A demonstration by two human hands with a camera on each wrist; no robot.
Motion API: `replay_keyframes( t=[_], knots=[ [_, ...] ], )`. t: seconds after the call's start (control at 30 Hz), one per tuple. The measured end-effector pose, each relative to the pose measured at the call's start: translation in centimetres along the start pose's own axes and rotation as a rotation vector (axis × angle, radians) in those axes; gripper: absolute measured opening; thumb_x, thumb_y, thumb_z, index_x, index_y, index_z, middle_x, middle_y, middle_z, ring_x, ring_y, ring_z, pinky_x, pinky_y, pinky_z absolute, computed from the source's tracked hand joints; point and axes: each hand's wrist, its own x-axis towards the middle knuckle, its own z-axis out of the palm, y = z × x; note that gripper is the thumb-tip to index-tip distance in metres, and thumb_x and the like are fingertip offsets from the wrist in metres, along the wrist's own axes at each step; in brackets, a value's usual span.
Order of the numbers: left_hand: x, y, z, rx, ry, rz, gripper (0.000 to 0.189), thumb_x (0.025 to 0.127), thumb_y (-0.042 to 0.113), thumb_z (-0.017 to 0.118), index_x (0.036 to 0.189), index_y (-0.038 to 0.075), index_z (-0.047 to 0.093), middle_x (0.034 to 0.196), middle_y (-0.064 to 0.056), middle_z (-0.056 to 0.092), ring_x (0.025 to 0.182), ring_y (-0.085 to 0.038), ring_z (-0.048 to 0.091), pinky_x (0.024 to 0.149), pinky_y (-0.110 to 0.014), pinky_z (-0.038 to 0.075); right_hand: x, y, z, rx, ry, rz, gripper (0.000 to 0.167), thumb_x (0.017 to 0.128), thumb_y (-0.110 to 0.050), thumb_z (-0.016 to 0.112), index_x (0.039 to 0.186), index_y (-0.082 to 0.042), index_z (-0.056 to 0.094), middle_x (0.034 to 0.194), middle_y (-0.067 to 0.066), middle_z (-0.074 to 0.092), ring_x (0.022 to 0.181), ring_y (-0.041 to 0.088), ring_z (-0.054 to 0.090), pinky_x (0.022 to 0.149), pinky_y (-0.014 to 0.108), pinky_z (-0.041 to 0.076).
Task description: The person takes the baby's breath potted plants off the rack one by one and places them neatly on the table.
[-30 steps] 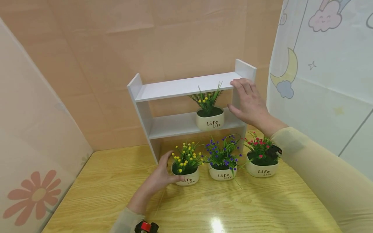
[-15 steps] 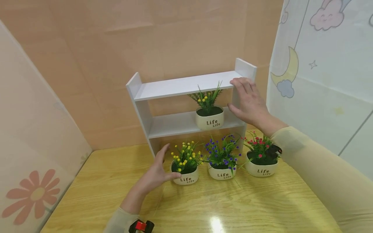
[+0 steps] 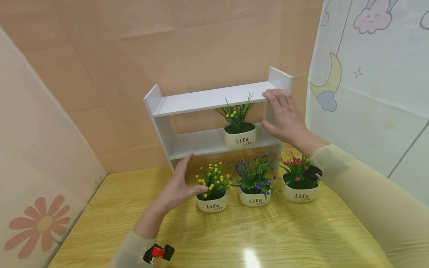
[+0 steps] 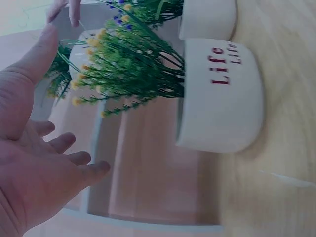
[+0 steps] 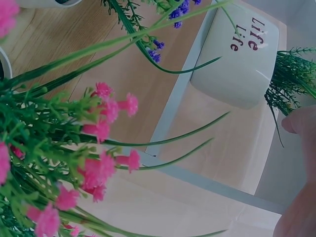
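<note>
My left hand (image 3: 172, 191) hovers beside the left flowerpot (image 3: 212, 206) of yellow flowers, its fingers spread and thumb extended. In the left wrist view, a gap shows between this hand (image 4: 42, 168) and the pot's white wall (image 4: 224, 106). Up at the right end of the white two-tier shelf (image 3: 197, 143), my right hand (image 3: 285, 119) rests its fingers on the top board's front edge. Its thumb points toward a flowerpot (image 3: 240, 140) with grassy leaves and yellow flowers on the middle board. Only part of the right hand (image 5: 301, 163) appears in the right wrist view.
On the wooden table (image 3: 214, 238), a pot of purple-blue flowers (image 3: 253, 200) and a pot of pinkish-red flowers (image 3: 300, 194) stand right of the yellow one, in front of the shelf. An orange cloth (image 3: 218, 44) hangs behind; printed cloths flank both sides.
My left hand has drawn off the yellow-flower pot, moving left and upward, fingers apart. The right hand stays at the shelf. All pots stand where they were.
</note>
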Motion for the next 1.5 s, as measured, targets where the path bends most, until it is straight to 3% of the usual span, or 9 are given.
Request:
replay_keyframes(
  t=[0.27,0.57,0.83,1.3,1.5],
  knots=[
    [1.2,2.2,-0.2,0.019,0.029,0.015,0.117,0.095,0.042,0.090,0.178,0.027,0.009,0.184,-0.009,0.007,0.168,-0.041,0.012,0.124,-0.074,0.028,0.0,-0.1,-0.1,-0.001,0.003,-0.010,0.080,0.093,-0.014,0.080,0.158,0.003,0.037,0.153,0.028,0.040,0.146,0.048,0.033,0.129,0.055,0.021],
    [3.1,4.6,0.1,0.072,0.076,0.057,0.116,0.095,0.042,0.090,0.178,0.027,0.011,0.183,-0.010,0.010,0.167,-0.037,0.017,0.124,-0.070,0.032,-0.1,-0.1,0.0,-0.010,-0.003,-0.004,0.081,0.093,-0.016,0.080,0.158,0.003,0.036,0.155,0.027,0.039,0.147,0.047,0.032,0.129,0.054,0.020],
    [5.3,6.4,0.4,0.105,0.079,0.086,0.115,0.095,0.050,0.087,0.178,0.027,0.010,0.184,-0.006,0.011,0.168,-0.033,0.017,0.128,-0.065,0.029,-0.3,0.0,0.0,-0.018,0.003,-0.012,0.081,0.093,-0.016,0.080,0.158,0.004,0.036,0.154,0.028,0.039,0.147,0.048,0.032,0.129,0.054,0.020],
    [8.8,7.4,0.8,0.075,0.080,0.056,0.118,0.095,0.053,0.086,0.179,0.022,0.009,0.183,-0.011,0.014,0.166,-0.036,0.021,0.129,-0.061,0.027,-0.2,0.0,0.7,-0.038,0.054,-0.025,0.077,0.093,-0.017,0.078,0.155,0.002,0.037,0.151,0.027,0.040,0.144,0.048,0.034,0.128,0.054,0.023],
    [10.4,7.7,1.3,0.109,0.081,0.041,0.116,0.096,0.049,0.086,0.178,0.015,0.011,0.182,-0.017,0.017,0.165,-0.039,0.023,0.129,-0.060,0.027,-0.3,-0.1,1.2,-0.018,0.110,-0.010,0.072,0.093,-0.014,0.075,0.154,0.003,0.041,0.152,0.025,0.043,0.145,0.047,0.035,0.128,0.053,0.023]
  ],
)
